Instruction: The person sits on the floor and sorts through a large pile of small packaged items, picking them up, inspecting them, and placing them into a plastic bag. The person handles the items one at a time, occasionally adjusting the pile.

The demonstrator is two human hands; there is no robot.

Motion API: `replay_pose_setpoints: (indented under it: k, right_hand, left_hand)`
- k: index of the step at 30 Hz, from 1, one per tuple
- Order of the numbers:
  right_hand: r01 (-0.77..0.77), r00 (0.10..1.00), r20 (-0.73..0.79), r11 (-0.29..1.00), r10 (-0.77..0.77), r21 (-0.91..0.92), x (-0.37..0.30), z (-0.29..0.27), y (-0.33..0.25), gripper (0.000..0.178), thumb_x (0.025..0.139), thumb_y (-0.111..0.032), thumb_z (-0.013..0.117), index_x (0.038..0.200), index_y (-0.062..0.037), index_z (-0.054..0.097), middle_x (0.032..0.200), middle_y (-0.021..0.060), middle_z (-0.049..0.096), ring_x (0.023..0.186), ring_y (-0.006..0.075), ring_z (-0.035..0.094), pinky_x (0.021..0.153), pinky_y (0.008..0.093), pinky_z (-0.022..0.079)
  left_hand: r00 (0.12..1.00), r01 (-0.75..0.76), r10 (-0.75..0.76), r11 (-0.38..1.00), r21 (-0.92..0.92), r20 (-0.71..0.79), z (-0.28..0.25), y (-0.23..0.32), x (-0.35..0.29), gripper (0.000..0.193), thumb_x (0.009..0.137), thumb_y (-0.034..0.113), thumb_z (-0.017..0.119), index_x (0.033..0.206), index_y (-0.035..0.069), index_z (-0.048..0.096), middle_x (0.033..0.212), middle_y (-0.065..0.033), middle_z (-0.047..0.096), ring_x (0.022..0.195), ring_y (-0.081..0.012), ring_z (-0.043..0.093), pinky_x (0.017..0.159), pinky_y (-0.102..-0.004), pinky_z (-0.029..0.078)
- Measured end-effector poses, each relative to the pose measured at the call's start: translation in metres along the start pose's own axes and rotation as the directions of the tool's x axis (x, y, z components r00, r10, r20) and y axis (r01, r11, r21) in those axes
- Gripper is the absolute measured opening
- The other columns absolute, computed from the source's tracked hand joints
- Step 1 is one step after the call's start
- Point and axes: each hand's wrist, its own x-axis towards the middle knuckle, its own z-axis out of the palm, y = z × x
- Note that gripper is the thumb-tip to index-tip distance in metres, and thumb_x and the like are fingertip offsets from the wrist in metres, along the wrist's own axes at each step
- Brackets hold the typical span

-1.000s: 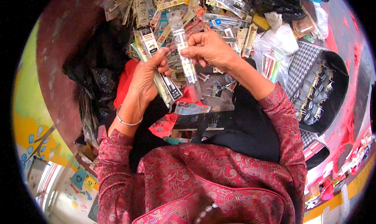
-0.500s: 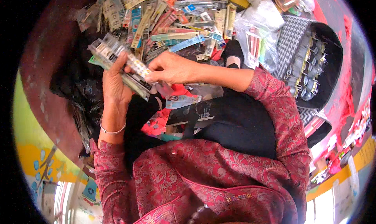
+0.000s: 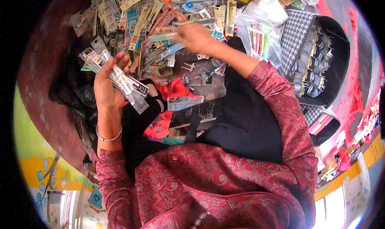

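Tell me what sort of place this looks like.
Possibly an informal sorting or packing spot: a big heap of slim packets lies ahead, the left hand holds a bundle of similar ones, and an open houndstooth case sits to the right.

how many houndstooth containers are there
2: a larger container at the right, its black inside showing, and a smaller container just below it in the picture. More could be hidden.
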Motion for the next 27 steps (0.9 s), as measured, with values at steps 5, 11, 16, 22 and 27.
replay_pose_setpoints:
  k: [5, 11, 16, 22, 27]
  right_hand:
    - [0.257, 0.907, -0.177, 0.834, -0.383, -0.489, -0.013, 0.029, 0.039, 0.03, 0.07, -0.016, 0.055, 0.096, -0.0022, 0.05, 0.083, 0.0099, 0.053, 0.071, 0.0286, 0.057, 0.053, 0.0379, 0.047]
    - [0.281, 0.89, -0.101, 0.709, -0.445, -0.647, 0.009, 0.043, 0.059, 0.023, 0.07, -0.012, 0.052, 0.092, -0.0047, 0.055, 0.079, 0.0091, 0.054, 0.065, 0.0238, 0.058, 0.051, 0.0331, 0.048]
    - [-0.064, 0.978, -0.209, 0.945, -0.004, -0.32, 0.025, 0.001, 0.063, 0.023, 0.07, -0.016, 0.052, 0.088, -0.005, 0.059, 0.08, 0.016, 0.059, 0.072, 0.0314, 0.06, 0.059, 0.0423, 0.048]
    - [-0.143, 0.987, 0.003, 0.865, 0.162, 0.481, 0.032, 0.0, 0.082, 0.024, 0.072, -0.019, 0.063, 0.084, 0.0021, 0.062, 0.066, -0.0013, 0.054, 0.059, 0.0072, 0.044, 0.055, 0.0259, 0.037]
    - [-0.208, 0.978, 0.126, 0.694, 0.167, 0.689, 0.029, -0.009, 0.056, 0.02, 0.073, -0.019, 0.063, 0.084, -0.0022, 0.064, 0.069, -0.0007, 0.056, 0.063, 0.0071, 0.046, 0.06, 0.0231, 0.036]
  left_hand:
    - [0.993, -0.101, 0.095, 0.991, 0.091, 0.065, 0.022, 0.001, -0.01, 0.033, 0.083, 0.005, 0.045, 0.115, -0.003, 0.042, 0.085, -0.0095, 0.057, 0.065, -0.012, 0.052, 0.056, -0.0223, 0.045]
    - [0.985, -0.071, 0.078, 0.996, -0.051, 0.155, -0.003, -0.001, 0.002, 0.031, 0.082, 0.002, 0.046, 0.113, -0.003, 0.042, 0.08, -0.0056, 0.052, 0.065, -0.0104, 0.047, 0.056, -0.0213, 0.043]
    - [0.991, -0.048, 0.058, 0.995, -0.084, 0.12, -0.002, 0.003, 0.0, 0.029, 0.083, 0.004, 0.046, 0.111, -0.002, 0.044, 0.08, -0.0049, 0.051, 0.065, -0.0101, 0.047, 0.057, -0.022, 0.044]
    - [0.997, -0.038, 0.045, 0.993, -0.112, 0.064, 0.008, 0.003, -0.002, 0.026, 0.082, 0.005, 0.047, 0.108, 0.001, 0.045, 0.074, -0.0031, 0.051, 0.059, -0.0091, 0.047, 0.052, -0.0225, 0.044]
    - [0.999, -0.046, 0.046, 0.997, -0.059, 0.003, 0.008, -0.002, -0.003, 0.028, 0.081, 0.006, 0.05, 0.108, 0.0, 0.046, 0.072, -0.0026, 0.051, 0.057, -0.0087, 0.046, 0.053, -0.0219, 0.042]
